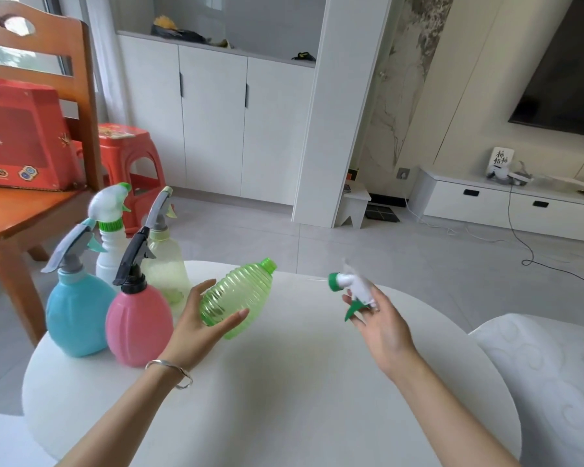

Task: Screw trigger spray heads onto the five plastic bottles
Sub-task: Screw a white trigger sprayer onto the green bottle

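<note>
My left hand (pixel 196 326) holds a ribbed clear green bottle (pixel 238 296) tilted, its open threaded neck pointing up and to the right. My right hand (pixel 383 323) holds a white trigger spray head (pixel 353 288) with a green collar and green trigger, a short gap to the right of the bottle neck. On the left of the white round table (pixel 284 392) stand a blue bottle (pixel 76 315), a pink bottle (pixel 137 326), a white bottle (pixel 110 251) and a pale yellow bottle (pixel 167 264), each with a spray head on top.
A wooden chair (pixel 31 203) with a red box (pixel 21 136) stands left of the table, a red plastic stool (pixel 129 156) behind it. White cabinets line the far wall. A white cushioned seat (pixel 550 375) lies at the right.
</note>
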Available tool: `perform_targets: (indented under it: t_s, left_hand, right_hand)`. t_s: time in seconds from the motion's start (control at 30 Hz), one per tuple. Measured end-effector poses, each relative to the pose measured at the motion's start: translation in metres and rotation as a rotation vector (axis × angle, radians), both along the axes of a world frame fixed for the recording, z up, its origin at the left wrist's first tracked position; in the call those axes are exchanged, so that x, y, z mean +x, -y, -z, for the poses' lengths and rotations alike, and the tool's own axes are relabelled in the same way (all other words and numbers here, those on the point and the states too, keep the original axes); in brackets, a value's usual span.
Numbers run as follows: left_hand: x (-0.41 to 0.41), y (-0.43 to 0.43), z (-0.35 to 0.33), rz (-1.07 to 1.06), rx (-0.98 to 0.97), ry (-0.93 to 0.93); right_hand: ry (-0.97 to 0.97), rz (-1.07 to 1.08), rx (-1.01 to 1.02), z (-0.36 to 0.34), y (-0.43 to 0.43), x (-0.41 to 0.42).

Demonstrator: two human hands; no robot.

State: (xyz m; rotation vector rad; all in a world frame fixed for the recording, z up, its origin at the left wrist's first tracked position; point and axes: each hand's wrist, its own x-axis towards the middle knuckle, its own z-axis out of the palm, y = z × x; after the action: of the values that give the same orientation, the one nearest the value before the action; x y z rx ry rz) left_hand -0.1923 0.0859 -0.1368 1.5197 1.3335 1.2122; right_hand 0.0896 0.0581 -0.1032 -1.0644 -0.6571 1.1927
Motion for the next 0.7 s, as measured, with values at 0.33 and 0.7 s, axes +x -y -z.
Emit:
perform_targets:
  t_s: [0.33, 0.7]
  left_hand:
    - [0.003, 0.006, 0.002, 0.029, -0.063, 0.007]
    - [0.004, 0.01, 0.004, 0.085, -0.11, 0.01]
  right_hand:
    - [-0.217, 0.179, -0.068, 0.006, 0.009, 0.024]
    - [-0.192, 0.126, -0.082, 0.006, 0.012, 0.022]
